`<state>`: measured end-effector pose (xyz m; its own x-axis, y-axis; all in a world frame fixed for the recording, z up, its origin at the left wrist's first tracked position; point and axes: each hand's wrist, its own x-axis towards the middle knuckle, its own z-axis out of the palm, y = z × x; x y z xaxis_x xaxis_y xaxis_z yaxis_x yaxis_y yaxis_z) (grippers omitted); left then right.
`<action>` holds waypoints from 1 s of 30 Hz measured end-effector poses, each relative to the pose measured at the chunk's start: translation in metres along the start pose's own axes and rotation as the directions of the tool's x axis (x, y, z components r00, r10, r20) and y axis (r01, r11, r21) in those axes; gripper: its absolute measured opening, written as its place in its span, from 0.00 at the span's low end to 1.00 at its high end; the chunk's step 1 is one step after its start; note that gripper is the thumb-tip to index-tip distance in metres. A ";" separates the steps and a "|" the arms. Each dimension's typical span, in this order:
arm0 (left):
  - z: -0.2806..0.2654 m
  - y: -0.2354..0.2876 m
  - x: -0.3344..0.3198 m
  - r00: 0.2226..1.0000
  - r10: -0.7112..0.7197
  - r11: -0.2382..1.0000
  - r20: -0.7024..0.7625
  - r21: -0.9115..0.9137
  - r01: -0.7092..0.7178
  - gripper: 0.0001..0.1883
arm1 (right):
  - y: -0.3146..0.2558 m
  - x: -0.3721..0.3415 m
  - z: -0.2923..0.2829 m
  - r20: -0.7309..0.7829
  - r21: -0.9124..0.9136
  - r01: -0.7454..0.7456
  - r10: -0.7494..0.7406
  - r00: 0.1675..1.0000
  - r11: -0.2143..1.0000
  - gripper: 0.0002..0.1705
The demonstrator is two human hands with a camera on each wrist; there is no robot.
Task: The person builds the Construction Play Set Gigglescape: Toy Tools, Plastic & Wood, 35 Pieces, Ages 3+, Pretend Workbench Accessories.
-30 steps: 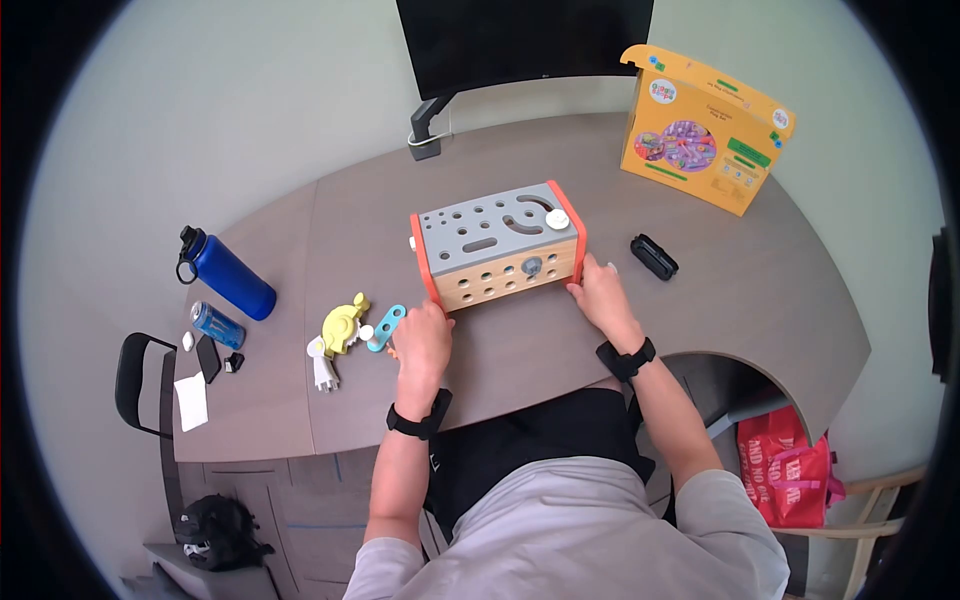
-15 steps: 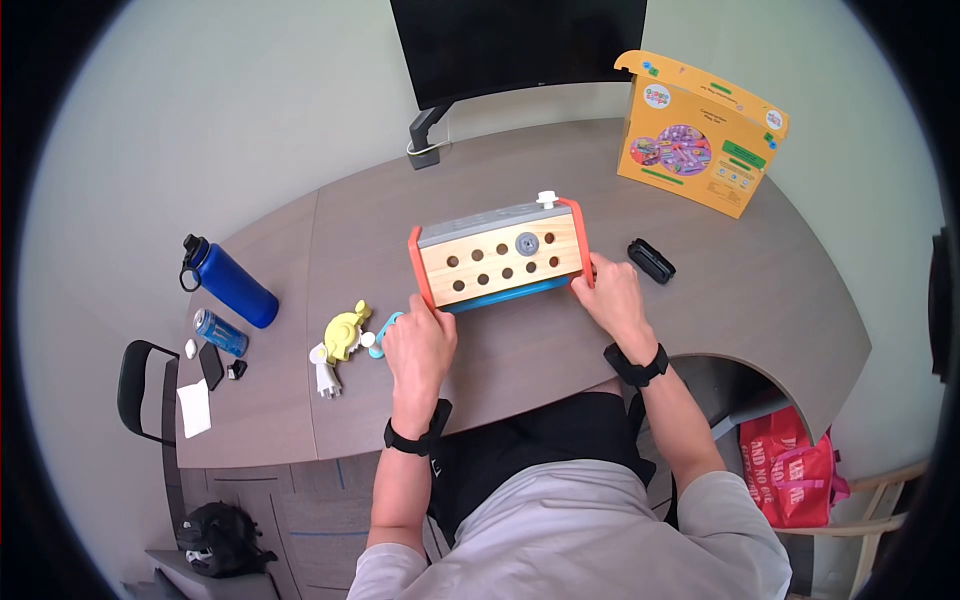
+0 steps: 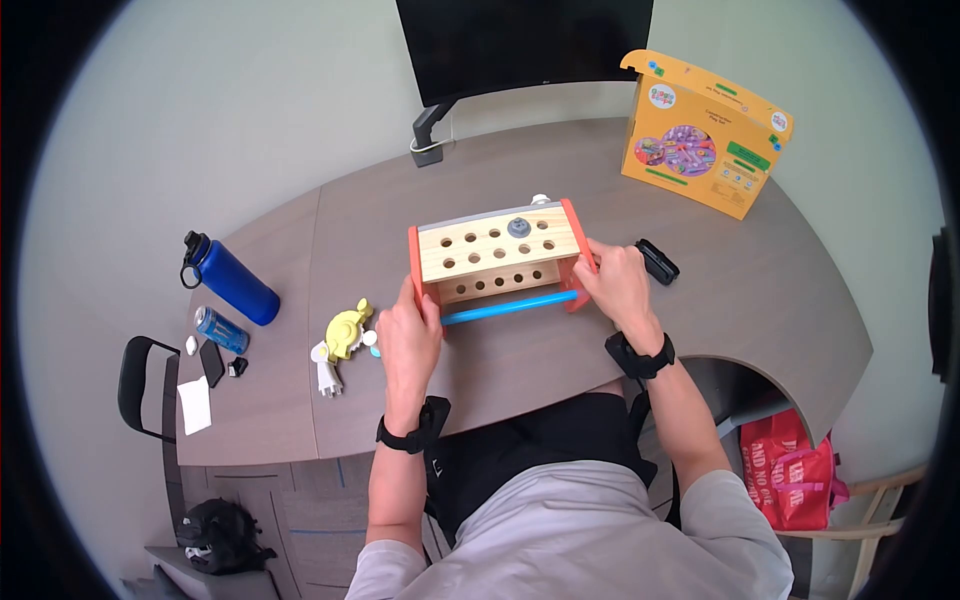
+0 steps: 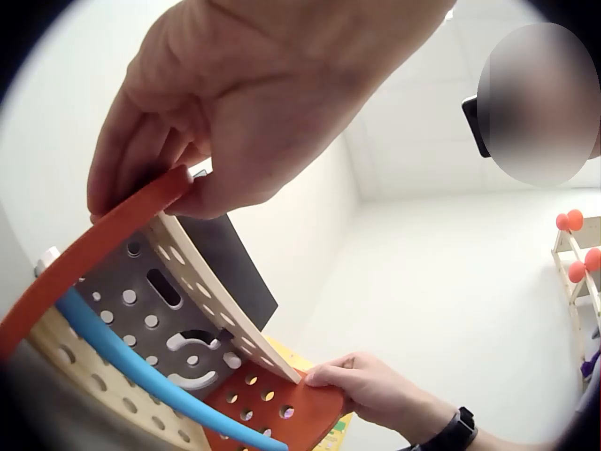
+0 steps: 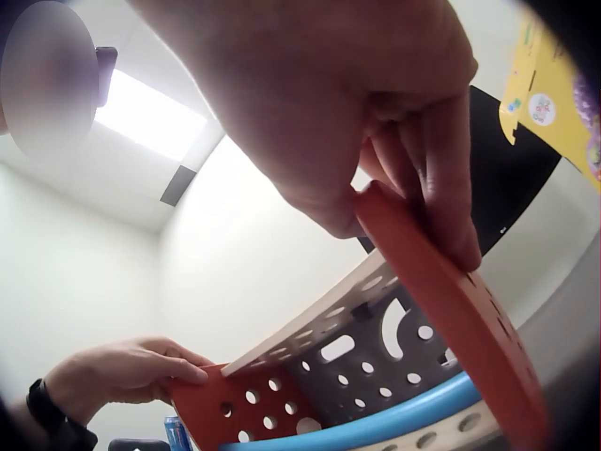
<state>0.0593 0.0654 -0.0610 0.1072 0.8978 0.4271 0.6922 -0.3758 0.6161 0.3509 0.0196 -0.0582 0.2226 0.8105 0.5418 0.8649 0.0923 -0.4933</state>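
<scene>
One hollow toy box of pale, hole-drilled wood [image 3: 487,247], with red-orange ends, is held tilted at the desk [image 3: 520,380]; whether it touches the surface cannot be told. Two hands: the left hand [image 3: 408,340] grips the left end panel [image 3: 416,258], the right hand [image 3: 618,285] the right. One smooth blue rod [image 3: 510,307] spans the ends. One black oblong case [image 3: 657,262] lies just beside the right hand.
</scene>
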 end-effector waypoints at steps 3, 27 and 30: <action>-0.001 -0.005 0.003 1.000 -0.009 0.998 -0.001 -0.062 0.009 0.15 | -0.005 0.003 0.000 0.016 0.008 -0.028 0.028 0.999 1.000 0.10; 0.022 -0.044 0.024 1.000 0.012 0.981 0.018 -0.193 -0.009 0.27 | 0.013 0.039 0.014 0.060 -0.156 0.033 -0.023 0.998 0.987 0.16; 0.006 -0.065 0.027 0.994 0.092 0.930 0.054 -0.362 -0.067 0.25 | 0.011 0.040 0.016 0.059 -0.207 -0.003 0.015 0.998 0.978 0.18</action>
<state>0.0216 0.1155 -0.0932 0.2087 0.8705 0.4458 0.3787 -0.4922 0.7838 0.3619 0.0619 -0.0530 0.2090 0.8444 0.4933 0.9386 -0.0316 -0.3435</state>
